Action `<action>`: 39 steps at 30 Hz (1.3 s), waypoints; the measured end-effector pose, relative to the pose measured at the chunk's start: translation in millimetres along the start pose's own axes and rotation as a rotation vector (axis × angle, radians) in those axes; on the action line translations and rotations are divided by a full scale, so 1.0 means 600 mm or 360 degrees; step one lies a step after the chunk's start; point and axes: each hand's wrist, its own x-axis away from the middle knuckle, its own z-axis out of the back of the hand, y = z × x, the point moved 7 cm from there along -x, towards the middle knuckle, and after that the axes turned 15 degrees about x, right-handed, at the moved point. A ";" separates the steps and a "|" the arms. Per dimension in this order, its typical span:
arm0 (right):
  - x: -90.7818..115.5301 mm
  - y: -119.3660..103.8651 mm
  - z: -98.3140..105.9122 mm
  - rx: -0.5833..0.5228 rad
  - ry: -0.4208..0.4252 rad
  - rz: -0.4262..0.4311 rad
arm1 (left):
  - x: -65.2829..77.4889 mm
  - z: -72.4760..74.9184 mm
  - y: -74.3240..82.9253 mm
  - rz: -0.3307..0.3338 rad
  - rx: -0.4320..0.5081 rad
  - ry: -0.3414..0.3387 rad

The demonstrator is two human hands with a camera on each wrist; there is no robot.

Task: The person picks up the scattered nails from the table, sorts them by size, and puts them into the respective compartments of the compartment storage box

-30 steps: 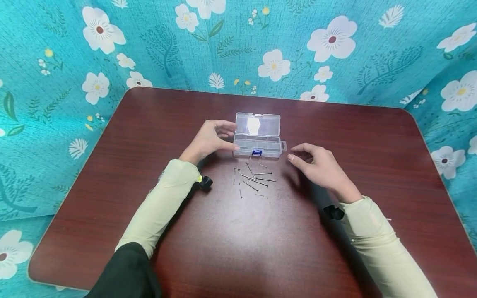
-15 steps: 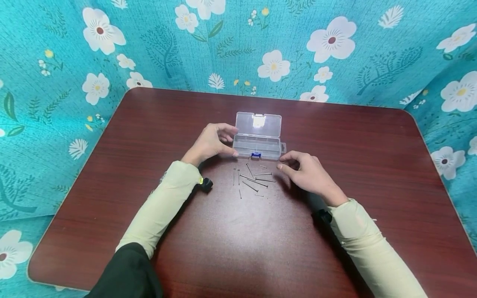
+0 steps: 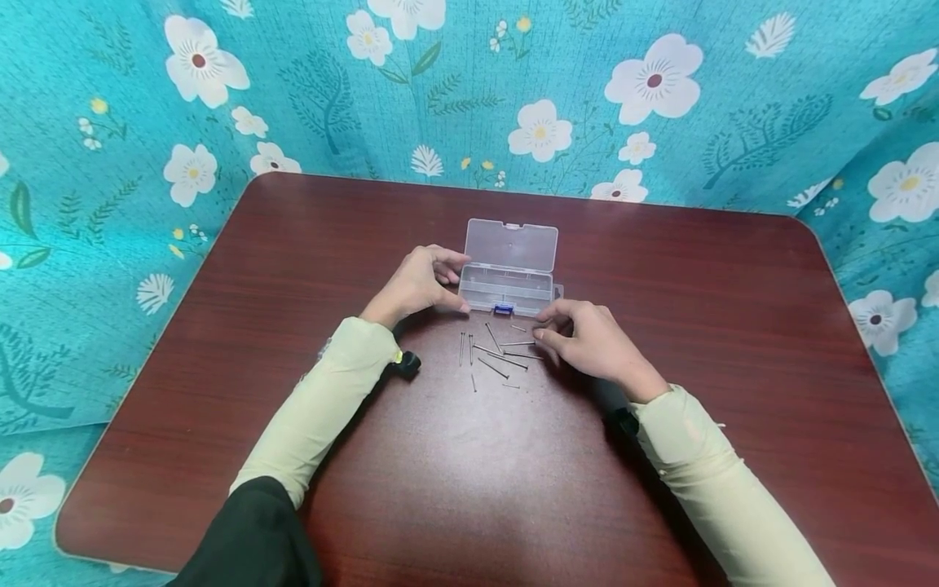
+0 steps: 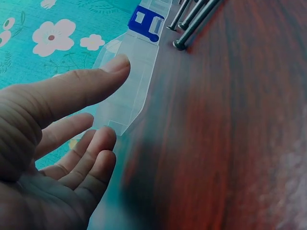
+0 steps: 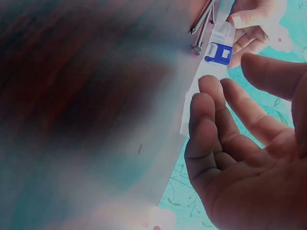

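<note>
A clear plastic compartment box (image 3: 506, 281) with a blue latch (image 3: 503, 310) stands on the table, its lid (image 3: 511, 244) raised behind it. My left hand (image 3: 418, 281) holds the box's left end, thumb at the front corner and fingers toward the hinge side. In the left wrist view the thumb (image 4: 117, 64) lies over the box's front wall. My right hand (image 3: 590, 342) is at the front right corner, thumb and fingers loosely bent and apart. In the right wrist view nothing is between them. Several loose nails (image 3: 499, 357) lie just in front of the box.
The dark red-brown table (image 3: 469, 481) has rounded corners. A blue flowered curtain (image 3: 440, 98) hangs behind and at both sides. A hanging tab (image 3: 559, 291) juts from the box's right end. Small cameras (image 3: 407, 364) are strapped at the wrists.
My right hand has moved left and toward me, up to the box's front right corner. The box's front edge has shifted a little toward me, with my left thumb following. The nails stay put.
</note>
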 end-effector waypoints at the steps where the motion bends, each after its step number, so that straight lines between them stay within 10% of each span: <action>1: -0.001 -0.001 -0.001 0.0005 -0.0015 0.0002 | 0.000 0.000 0.001 0.0003 0.0007 0.0001; 39: -0.019 -0.026 -0.029 0.0419 -0.0109 0.0110 | 0.003 -0.008 0.003 0.0078 -0.0051 -0.0060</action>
